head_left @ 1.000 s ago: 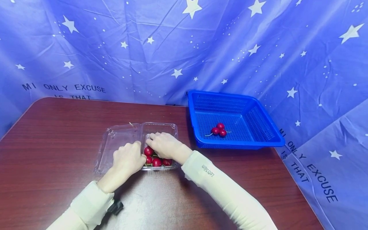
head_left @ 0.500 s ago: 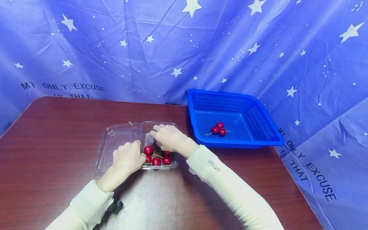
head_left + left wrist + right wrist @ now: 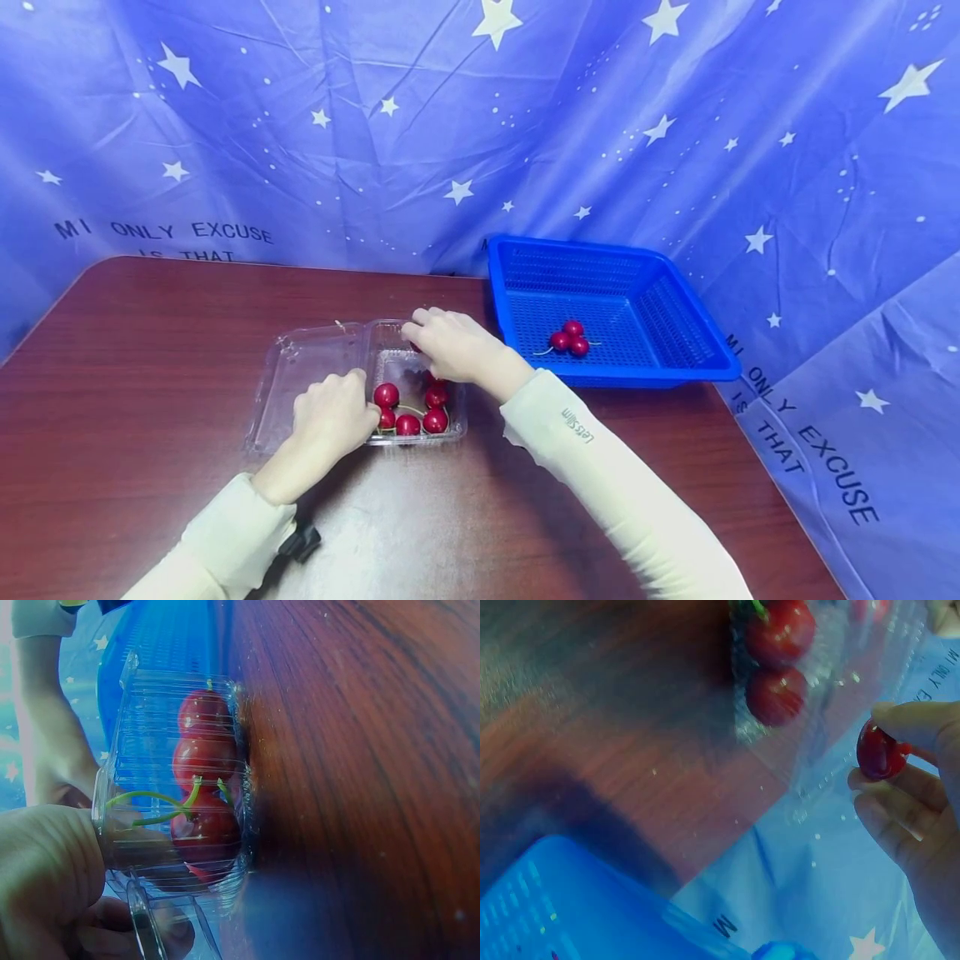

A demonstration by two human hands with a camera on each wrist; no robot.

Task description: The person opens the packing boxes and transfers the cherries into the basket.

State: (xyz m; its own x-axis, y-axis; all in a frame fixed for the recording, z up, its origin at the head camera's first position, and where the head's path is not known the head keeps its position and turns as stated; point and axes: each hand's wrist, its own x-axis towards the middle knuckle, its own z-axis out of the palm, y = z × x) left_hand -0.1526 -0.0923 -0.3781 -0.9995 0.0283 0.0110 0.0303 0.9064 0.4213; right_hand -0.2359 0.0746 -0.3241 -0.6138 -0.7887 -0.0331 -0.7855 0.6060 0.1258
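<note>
A clear plastic clamshell box lies on the table with its lid folded back to the left. My left hand grips the box's edge near the hinge, thumb on one side and fingers curled on the other in the left wrist view. Several red cherries with green stems sit along the near and right sides of the box. Above the box's far right corner is my right hand. Between thumb and fingers it pinches one cherry, plain in the right wrist view but mostly hidden in the head view.
To the right of the box stands a blue perforated basket, with 3 cherries on its floor. The brown wooden table ends at a blue star-printed curtain behind and to the right.
My right hand has lifted from among the cherries and shifted away and to the right, uncovering more of the box's floor. The left hand stays in place on the box.
</note>
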